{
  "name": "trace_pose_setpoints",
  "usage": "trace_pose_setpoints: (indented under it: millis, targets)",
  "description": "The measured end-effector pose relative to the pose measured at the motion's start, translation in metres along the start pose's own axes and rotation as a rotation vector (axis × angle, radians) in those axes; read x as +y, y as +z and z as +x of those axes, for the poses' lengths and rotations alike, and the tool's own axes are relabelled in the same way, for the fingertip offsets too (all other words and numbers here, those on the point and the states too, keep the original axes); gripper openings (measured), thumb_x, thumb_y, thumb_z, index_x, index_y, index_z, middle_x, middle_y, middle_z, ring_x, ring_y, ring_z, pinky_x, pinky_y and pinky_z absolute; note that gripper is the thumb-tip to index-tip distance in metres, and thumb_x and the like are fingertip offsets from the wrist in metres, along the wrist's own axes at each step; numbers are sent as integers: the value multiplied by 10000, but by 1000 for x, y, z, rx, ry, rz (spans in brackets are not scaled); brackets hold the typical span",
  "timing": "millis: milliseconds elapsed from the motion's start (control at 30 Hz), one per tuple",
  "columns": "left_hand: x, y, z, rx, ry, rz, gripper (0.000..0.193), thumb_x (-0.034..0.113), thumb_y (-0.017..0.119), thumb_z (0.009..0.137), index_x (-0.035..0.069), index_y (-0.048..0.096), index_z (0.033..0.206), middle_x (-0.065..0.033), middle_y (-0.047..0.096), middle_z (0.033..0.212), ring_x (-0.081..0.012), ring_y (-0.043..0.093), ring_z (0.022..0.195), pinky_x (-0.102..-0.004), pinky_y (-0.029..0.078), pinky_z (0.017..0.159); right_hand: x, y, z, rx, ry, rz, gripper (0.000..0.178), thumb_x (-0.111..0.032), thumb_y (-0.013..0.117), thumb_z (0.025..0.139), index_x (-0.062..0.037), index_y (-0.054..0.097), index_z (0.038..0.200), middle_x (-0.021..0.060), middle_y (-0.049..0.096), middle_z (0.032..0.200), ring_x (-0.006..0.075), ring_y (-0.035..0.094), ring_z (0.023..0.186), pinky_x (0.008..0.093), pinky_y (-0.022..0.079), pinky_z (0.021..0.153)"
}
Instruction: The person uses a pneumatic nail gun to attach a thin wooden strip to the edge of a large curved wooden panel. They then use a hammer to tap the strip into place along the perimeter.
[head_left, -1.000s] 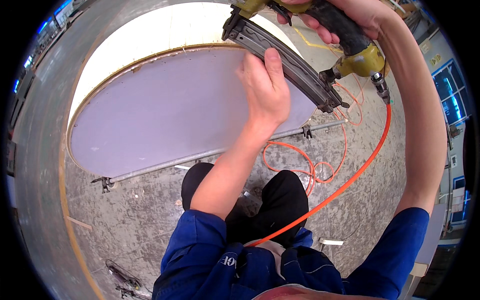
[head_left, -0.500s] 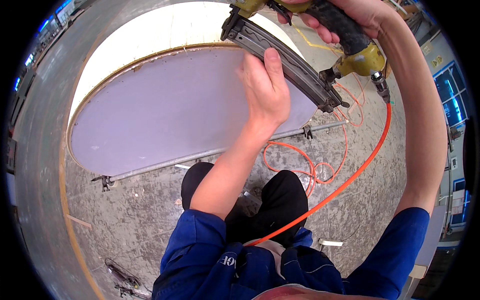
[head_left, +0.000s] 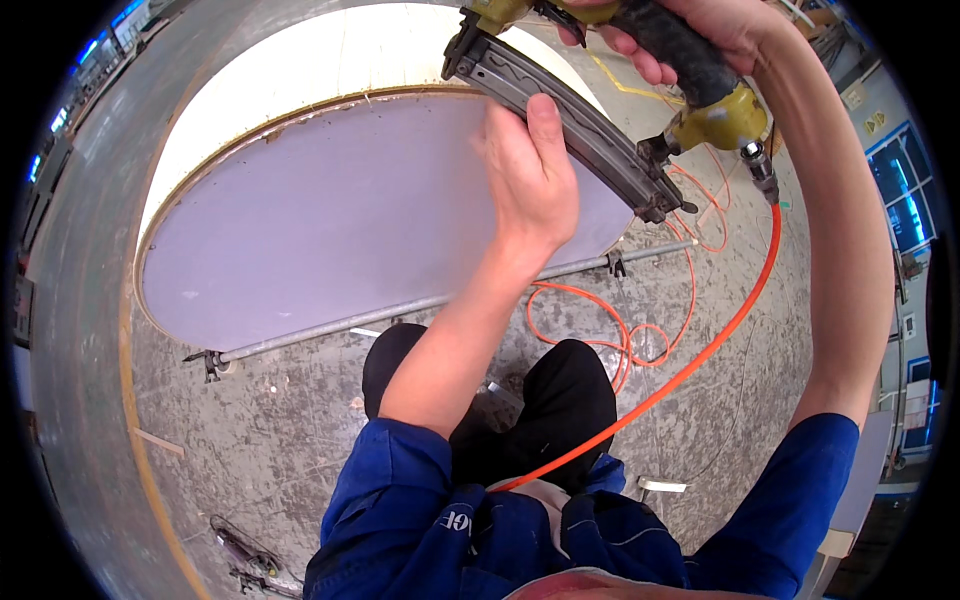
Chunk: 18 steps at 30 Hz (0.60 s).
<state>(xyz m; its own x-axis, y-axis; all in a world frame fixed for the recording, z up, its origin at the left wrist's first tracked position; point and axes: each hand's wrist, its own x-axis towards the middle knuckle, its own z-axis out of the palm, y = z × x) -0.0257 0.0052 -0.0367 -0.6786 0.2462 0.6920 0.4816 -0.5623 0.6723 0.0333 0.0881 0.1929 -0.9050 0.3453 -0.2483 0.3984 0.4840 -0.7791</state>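
Observation:
An air nail gun [head_left: 690, 65], yellow-green with a black grip and a long dark magazine, is held up at the top right. My right hand [head_left: 735, 32] wraps round its grip; the picture's upper edge cuts off part of hand and tool. My left hand [head_left: 535, 185] is closed on the magazine from below, thumb lying along it and the fingers partly hidden. An orange air hose [head_left: 690, 372] runs from the gun's fitting down to my lap. Beyond my hands lies a large lilac-grey panel [head_left: 310, 220] with a rounded outline, bordered by a pale curved wall [head_left: 235, 105].
A pipe clamp [head_left: 400, 308] spans the panel's near edge. More orange hose [head_left: 610, 318] lies coiled on the concrete floor [head_left: 290, 430]. At lower left rests a corded power tool [head_left: 245, 552]. Small wood strips [head_left: 158, 441] lie about, and windows [head_left: 905, 185] line the right.

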Motion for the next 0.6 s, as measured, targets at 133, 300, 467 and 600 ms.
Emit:
trace_pose_setpoints:
  millis: [133, 300, 467, 600]
  targets:
    - [-4, 1, 1, -18, 19, 75, 435, 352, 426, 1111, -70, 536, 1109, -233, 650, 957, -420, 612, 845, -484, 465, 773, 2, -3, -4, -5, -5, 21, 347, -285, 694, 942, 55, 694, 1014, 52, 603, 681, 149, 616, 523, 267, 514, 474]
    - [-5, 4, 0, -58, 24, 103, 407, 333, 434, 1106, -60, 543, 1111, -236, 639, 955, -434, 597, 872, -509, 442, 805, 10, -6, -5, 25, 25, 51, 336, -274, 689, 946, 52, 697, 1023, 46, 601, 680, 142, 614, 534, 265, 514, 478]
    - [-8, 6, -4, -79, -23, 178, 385, 325, 427, 1107, -39, 551, 1117, -227, 636, 998, -426, 584, 926, -516, 402, 874, 14, -8, -4, 18, 29, 64, 334, -277, 695, 943, 50, 697, 1015, 43, 599, 667, 140, 612, 533, 263, 515, 476]
    - [-9, 7, -6, -90, -16, 201, 371, 321, 426, 1107, -26, 553, 1139, -210, 629, 1035, -402, 575, 973, -496, 373, 910, 15, -10, -5, 7, 45, 64, 336, -280, 700, 940, 49, 696, 1007, 43, 602, 665, 140, 609, 526, 264, 515, 474]
